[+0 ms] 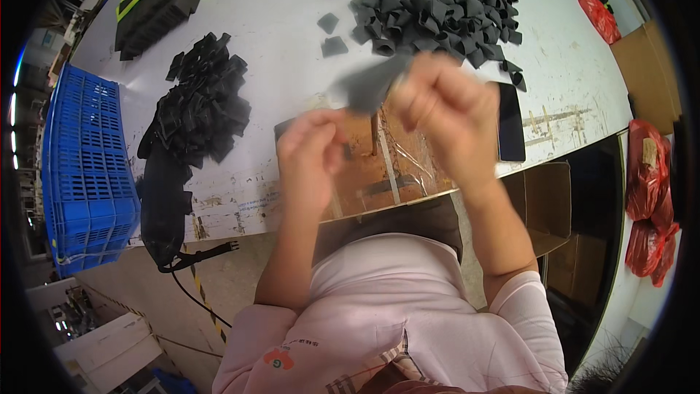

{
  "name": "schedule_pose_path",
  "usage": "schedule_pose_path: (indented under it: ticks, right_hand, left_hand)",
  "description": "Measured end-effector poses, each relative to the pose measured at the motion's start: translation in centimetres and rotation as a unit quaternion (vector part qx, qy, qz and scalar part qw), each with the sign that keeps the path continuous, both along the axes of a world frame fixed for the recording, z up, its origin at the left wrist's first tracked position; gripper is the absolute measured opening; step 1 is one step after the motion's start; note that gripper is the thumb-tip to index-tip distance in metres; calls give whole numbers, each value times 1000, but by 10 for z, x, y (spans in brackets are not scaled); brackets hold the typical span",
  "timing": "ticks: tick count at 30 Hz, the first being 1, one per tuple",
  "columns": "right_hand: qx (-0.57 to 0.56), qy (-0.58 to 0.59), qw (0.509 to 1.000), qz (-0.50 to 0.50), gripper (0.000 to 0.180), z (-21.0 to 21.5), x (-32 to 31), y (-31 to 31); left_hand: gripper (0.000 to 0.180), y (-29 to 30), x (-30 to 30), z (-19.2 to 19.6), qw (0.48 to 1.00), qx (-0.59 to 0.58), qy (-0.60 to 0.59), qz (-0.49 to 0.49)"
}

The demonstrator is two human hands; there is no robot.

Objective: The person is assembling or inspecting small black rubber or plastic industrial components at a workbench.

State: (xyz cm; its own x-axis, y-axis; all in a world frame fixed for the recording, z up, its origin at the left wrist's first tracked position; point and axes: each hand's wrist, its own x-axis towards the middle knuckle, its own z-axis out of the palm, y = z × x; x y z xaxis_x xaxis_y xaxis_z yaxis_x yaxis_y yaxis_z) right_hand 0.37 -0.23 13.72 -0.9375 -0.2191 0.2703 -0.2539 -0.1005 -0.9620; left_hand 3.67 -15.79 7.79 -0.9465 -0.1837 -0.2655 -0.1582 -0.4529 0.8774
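1. A dark grey fabric piece (372, 84), blurred, was gripped by the curled fingers of the right hand (443, 106); it was held to that hand's left, above a brown board (354, 182).
2. The left hand (310, 142) was half curled, below and left of the piece; whether anything was pinched by it could not be told.
3. Beyond the right hand, dark grey pieces (437, 11) were heaped on a white table (284, 14); a flat black slab (512, 128) was placed to that hand's right.
4. Left of the left hand, black strips (208, 106) were piled; farther left, a blue crate (87, 168) was seen.
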Motion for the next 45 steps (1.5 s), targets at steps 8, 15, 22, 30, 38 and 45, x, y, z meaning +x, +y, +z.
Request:
schedule_pose_path:
  ticks: [8, 15, 22, 30, 38, 45]
  right_hand:
    - [80, -98, 987, -102, 33, -56, 22, 15]
    - [106, -358, 924, 85, 25, -101, 47, -4]
    - [-276, -503, 811, 112, 10, -114, 51, -16]
    - [-294, -500, 806, 119, 13, -112, 49, -16]
    - [216, 70, 971, -68, 18, -86, 70, -18]
    - [318, 161, 924, -138, 8, -90, 68, -17]
  left_hand:
    - [23, 4, 19, -80, 697, -709, 102, -40]
    - [17, -21, 34, -48, 724, -588, 311, -181]
    - [14, -4, 67, -39, 913, -371, 165, 38]
    - [7, 8, 59, -42, 998, -24, -36, -40]
    - [6, 13, 63, -51, 933, -334, 131, 10]
    - [9, 38, 51, -33, 906, -347, 204, 131]
